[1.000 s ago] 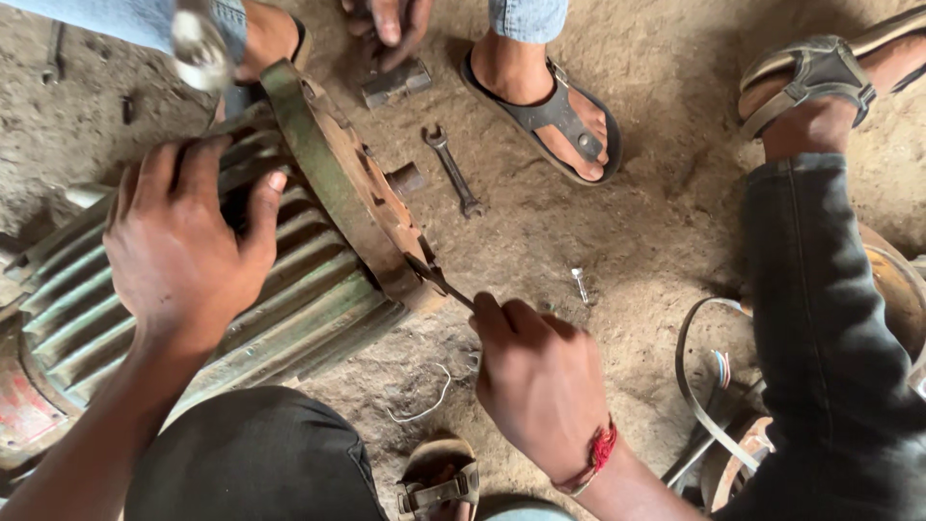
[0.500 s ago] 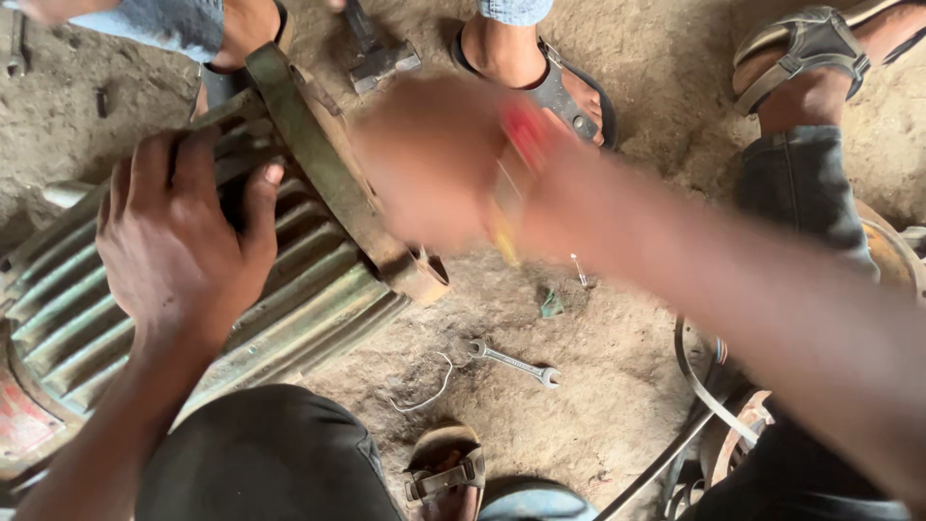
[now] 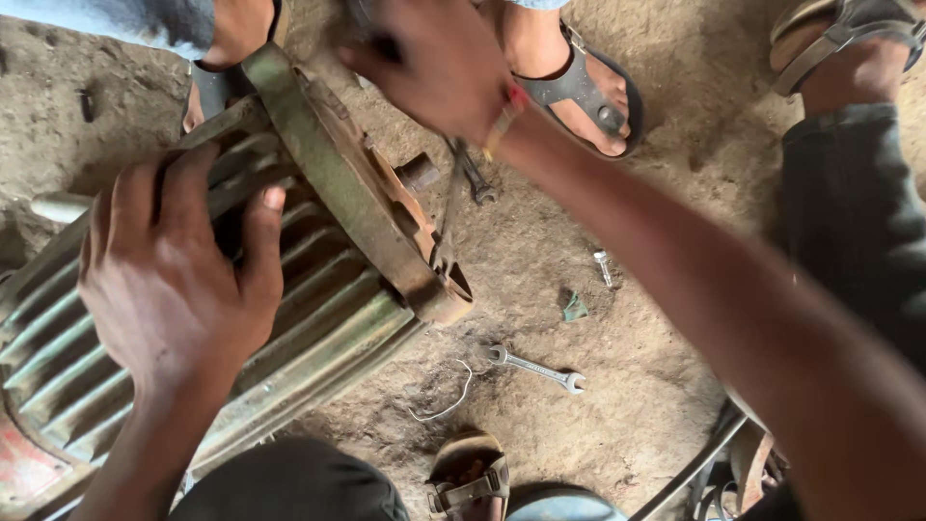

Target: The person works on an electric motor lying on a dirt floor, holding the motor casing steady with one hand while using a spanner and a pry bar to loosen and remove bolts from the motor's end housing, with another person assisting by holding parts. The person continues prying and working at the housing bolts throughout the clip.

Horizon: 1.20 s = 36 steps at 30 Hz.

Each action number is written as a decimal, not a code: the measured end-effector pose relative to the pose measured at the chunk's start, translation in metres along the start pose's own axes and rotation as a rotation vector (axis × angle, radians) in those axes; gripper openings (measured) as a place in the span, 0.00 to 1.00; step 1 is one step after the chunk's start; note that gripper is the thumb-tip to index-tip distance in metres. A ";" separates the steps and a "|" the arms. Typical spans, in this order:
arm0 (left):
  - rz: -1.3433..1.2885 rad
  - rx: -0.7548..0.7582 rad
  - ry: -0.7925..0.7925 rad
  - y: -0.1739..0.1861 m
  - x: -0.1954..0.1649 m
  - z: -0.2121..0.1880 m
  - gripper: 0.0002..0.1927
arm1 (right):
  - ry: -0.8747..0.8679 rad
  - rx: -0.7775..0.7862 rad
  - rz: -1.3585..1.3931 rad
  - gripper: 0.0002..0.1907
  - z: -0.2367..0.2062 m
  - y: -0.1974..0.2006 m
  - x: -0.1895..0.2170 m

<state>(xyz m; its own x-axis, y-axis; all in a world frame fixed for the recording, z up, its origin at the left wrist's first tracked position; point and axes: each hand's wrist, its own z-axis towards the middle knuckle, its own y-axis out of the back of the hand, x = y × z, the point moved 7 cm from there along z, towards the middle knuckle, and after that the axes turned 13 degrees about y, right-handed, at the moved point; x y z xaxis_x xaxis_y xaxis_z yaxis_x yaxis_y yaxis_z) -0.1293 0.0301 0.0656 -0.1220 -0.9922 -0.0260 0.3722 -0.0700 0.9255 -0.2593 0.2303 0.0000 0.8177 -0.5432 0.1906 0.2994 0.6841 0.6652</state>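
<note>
Head view: left hand (image 3: 178,280) lies spread on the motor (image 3: 289,318); right hand (image 3: 434,63) pinches a thin tool (image 3: 449,207).

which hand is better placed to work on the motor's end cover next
Right. The right hand is at the top of the end cover, apparently gripping a tool; the left hand lies flat on the finned motor body, bracing it.

Finned motor housing (image 3: 318,318), green-grey, dusty, lies on its side on the dirt floor, ribs running lengthwise. Its round end plate (image 3: 357,193) is rust-orange on the face with a green rim, tilted, with a short shaft stub (image 3: 417,172) sticking out at the centre. Long thin metal tool (image 3: 449,207) hangs down across the plate face, tip near the plate's lower edge, upper end hidden in the right hand's grip; exact kind unclear.
</note>
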 end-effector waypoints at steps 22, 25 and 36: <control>-0.056 0.018 0.040 0.011 -0.008 0.001 0.20 | -0.707 0.119 0.250 0.21 -0.213 0.049 0.151; -0.060 0.009 0.045 0.015 -0.011 0.002 0.20 | -0.606 0.186 0.200 0.14 -0.180 0.099 0.181; -0.041 0.025 0.085 0.016 -0.010 0.004 0.20 | -0.082 0.188 0.037 0.19 -0.001 0.148 0.168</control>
<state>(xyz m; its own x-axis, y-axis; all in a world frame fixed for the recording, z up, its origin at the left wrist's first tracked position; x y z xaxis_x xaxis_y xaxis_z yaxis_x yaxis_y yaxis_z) -0.1255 0.0394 0.0816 -0.0573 -0.9938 -0.0948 0.3457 -0.1089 0.9320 -0.0772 0.2406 0.1296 0.7813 -0.5625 0.2707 0.1665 0.6057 0.7781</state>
